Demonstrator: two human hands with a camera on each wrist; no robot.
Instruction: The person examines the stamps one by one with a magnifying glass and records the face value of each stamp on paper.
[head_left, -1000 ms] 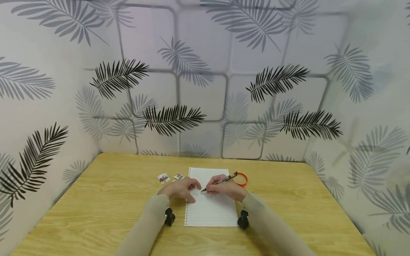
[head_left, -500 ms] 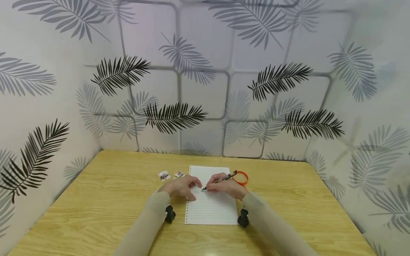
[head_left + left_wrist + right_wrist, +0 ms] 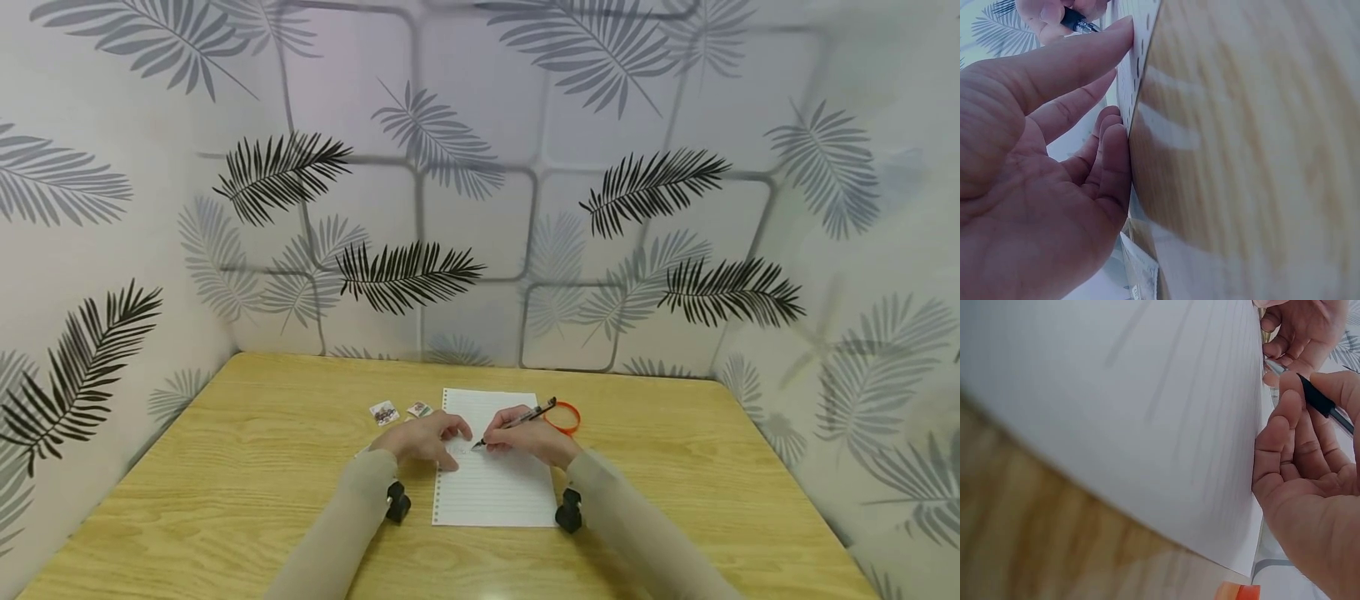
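A sheet of lined, hole-punched paper (image 3: 495, 500) lies on the wooden table, with faint writing near its left side. My right hand (image 3: 528, 437) pinches a black-gripped pen (image 3: 536, 412), its tip at the paper just right of the writing. In the right wrist view the pen (image 3: 1317, 397) sits between thumb and fingers. Across the sheet's left edge rests my left hand (image 3: 423, 439), thumb and fingers spread and lightly bent, holding nothing. The left wrist view shows its thumb (image 3: 1085, 56) touching the paper by the punched holes.
Small picture cards, one (image 3: 384, 413) farther left and another (image 3: 419, 409) closer in, lie beyond my left hand. A red-orange ring (image 3: 576, 419) sits beside the paper's right edge. Patterned walls (image 3: 472, 217) enclose the table (image 3: 247, 467) at the back and sides.
The writing by the left hand looks slightly longer and darker. The pen tip has shifted a little; both hands otherwise stay in place. The head view has tilted slightly.
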